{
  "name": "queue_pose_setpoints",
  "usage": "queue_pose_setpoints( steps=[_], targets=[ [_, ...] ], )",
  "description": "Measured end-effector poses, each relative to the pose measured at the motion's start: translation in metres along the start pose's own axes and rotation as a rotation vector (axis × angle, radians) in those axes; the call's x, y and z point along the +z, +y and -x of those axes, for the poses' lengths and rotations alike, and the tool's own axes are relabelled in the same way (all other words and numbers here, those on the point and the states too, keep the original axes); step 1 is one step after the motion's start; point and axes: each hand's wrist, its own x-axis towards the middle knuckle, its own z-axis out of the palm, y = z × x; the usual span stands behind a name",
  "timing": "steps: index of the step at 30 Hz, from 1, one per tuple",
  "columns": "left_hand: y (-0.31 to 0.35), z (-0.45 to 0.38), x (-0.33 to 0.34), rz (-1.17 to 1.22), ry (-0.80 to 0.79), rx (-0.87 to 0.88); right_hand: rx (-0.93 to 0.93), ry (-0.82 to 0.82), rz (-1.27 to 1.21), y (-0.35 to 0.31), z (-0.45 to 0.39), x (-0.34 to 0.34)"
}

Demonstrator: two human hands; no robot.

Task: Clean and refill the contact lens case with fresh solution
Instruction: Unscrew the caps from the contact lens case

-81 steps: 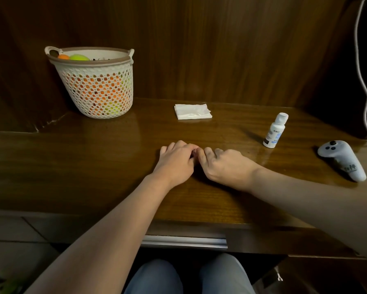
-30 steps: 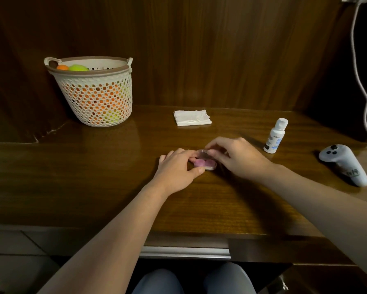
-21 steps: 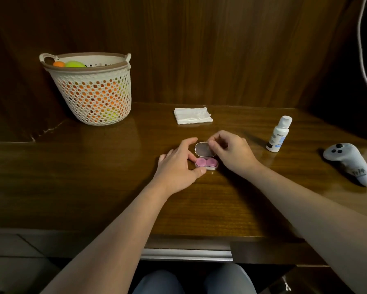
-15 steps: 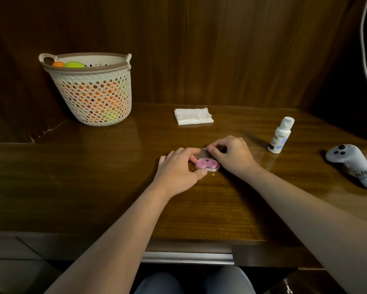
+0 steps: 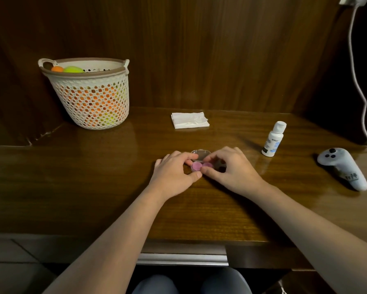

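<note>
Left hand (image 5: pixel 172 174) pinches the open lens case (image 5: pixel 200 161); right hand (image 5: pixel 231 168) fingertips seemingly grip a pink cap (image 5: pixel 208 165) between them. Brace the case, twist gently.

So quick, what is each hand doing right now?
Left hand: holds the contact lens case steady on the desk.
Right hand: fingers pinch the case's right pink cap.

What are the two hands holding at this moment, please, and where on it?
Both grip the lens case: the left hand at its left end, the right hand pinching the right pink cap.
</note>
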Motion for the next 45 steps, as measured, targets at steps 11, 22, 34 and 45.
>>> queue_pose_setpoints(
  steps=[11, 22, 34, 45],
  targets=[
    [0.002, 0.002, -0.001, 0.014, 0.018, -0.012, 0.139, -0.148, -0.099, -0.005, -0.015, -0.015],
    [0.002, 0.002, -0.001, 0.027, 0.026, -0.006, 0.214, -0.305, -0.221, -0.005, -0.018, -0.018],
    [0.0, 0.003, 0.002, 0.064, 0.076, 0.025, 0.15, 0.08, -0.177, 0.003, 0.005, -0.006],
    [0.006, -0.003, -0.001, 0.035, 0.039, -0.085, 0.326, 0.224, 0.009, 0.02, 0.011, 0.0]
  ],
)
